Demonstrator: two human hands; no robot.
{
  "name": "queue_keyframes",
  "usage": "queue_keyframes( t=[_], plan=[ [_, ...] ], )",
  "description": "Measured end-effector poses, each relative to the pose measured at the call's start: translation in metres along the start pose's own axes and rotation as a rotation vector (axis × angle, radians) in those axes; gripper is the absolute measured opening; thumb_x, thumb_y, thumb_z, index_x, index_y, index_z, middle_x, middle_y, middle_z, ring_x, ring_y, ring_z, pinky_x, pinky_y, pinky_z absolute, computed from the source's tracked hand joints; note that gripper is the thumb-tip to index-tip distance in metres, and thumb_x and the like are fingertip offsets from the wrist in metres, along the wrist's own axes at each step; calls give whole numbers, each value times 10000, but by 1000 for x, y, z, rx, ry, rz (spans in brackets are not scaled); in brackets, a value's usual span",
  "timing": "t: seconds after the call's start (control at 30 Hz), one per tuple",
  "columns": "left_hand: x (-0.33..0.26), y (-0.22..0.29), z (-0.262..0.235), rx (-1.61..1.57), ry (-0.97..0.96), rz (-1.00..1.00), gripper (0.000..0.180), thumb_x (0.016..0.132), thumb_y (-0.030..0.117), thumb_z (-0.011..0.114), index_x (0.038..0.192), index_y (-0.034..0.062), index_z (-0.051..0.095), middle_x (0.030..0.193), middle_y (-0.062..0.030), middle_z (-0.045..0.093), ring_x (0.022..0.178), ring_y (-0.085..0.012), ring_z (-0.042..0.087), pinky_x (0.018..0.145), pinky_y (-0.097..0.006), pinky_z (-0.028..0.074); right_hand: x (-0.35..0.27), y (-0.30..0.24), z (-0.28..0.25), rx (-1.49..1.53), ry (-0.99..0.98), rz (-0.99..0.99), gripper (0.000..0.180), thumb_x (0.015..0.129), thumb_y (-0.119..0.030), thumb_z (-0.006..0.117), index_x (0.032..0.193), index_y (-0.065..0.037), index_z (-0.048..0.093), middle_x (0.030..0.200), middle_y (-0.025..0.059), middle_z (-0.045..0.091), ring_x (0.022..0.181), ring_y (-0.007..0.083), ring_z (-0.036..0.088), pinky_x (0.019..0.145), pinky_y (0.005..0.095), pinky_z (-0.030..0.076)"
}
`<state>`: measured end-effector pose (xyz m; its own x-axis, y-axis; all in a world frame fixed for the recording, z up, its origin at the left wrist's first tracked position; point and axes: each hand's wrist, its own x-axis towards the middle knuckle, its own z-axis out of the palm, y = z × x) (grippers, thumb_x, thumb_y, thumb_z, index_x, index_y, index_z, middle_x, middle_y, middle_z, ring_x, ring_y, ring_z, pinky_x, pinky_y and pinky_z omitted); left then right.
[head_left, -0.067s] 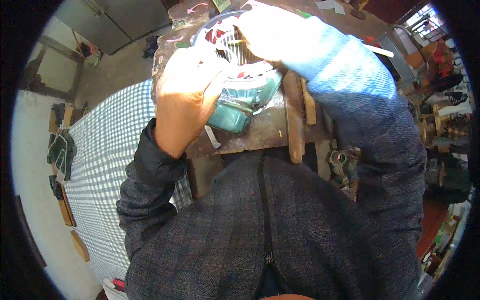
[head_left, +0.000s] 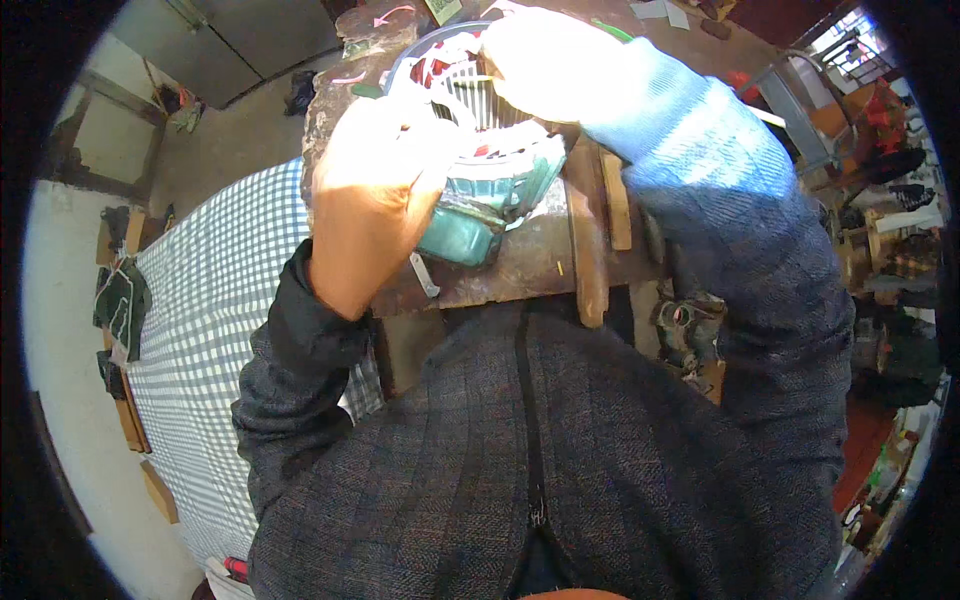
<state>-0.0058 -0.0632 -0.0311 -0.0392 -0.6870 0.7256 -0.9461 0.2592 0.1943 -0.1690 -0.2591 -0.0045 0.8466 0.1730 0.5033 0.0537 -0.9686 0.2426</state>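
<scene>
A green-cased electric motor stator (head_left: 502,190) lies on the dark workbench (head_left: 520,275), its slotted bore facing up and red and white material around the rim. My left hand (head_left: 385,165) is closed at its left rim, fingers bent inward beside pale strips. Over the far right rim is my right hand (head_left: 545,65), fingers curled together at the bore's edge. Strong glare washes out both hands' fingers, so whatever small thing they pinch cannot be made out. A grey-white blade-like tool (head_left: 425,275) rests on the bench near the stator's green box-shaped part (head_left: 458,238).
Wooden bars (head_left: 587,240) lie right of the stator, one jutting past the bench's front edge. A checked cloth (head_left: 215,350) covers a surface at the left. A metal-framed chair (head_left: 800,105) and cluttered shelves (head_left: 900,250) stand at the right.
My right hand and forearm have shifted slightly to the right. The left hand and the stator stay nearly in place.
</scene>
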Motion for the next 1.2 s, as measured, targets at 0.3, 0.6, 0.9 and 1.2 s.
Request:
queue_keyframes(
  t=[0.3, 0.6, 0.9, 1.2],
  plan=[
    [1, 7, -9, 92, -150, 52, 254, 827, 88, 760, 1079, 55, 771, 1005, -158, 727, 917, -351, 680, 807, -425, 549, -8, -6, -10, 504, 111, 73, 340, 1029, -143, 569, 1316, 29, 628, 1301, 204, 659, 1217, 335, 634, 1074, 446, 501],
    [2, 8, -11, 54, -174, 59, 291, 830, 87, 772, 1121, 75, 773, 998, -169, 704, 936, -347, 660, 786, -421, 530, -9, -9, -5, 623, 97, 174, 324, 1016, -152, 586, 1266, 41, 659, 1229, 208, 693, 1162, 350, 661, 1046, 453, 522],
    [-1, 6, -10, 43, -176, 44, 301, 817, 60, 779, 1117, 72, 768, 1022, -175, 699, 941, -344, 657, 774, -422, 524, -15, -3, 4, 237, 232, -37, 332, 959, -108, 634, 1256, 37, 666, 1200, 204, 701, 1128, 345, 680, 1010, 449, 544],
    [-1, 5, -10, 38, -188, 59, 356, 806, 46, 752, 1162, 59, 746, 1048, -181, 714, 984, -366, 656, 818, -435, 529, -12, -9, 7, 227, 13, 118, 331, 965, -111, 624, 1260, 34, 663, 1204, 201, 700, 1131, 343, 677, 1012, 448, 542]
  ],
)
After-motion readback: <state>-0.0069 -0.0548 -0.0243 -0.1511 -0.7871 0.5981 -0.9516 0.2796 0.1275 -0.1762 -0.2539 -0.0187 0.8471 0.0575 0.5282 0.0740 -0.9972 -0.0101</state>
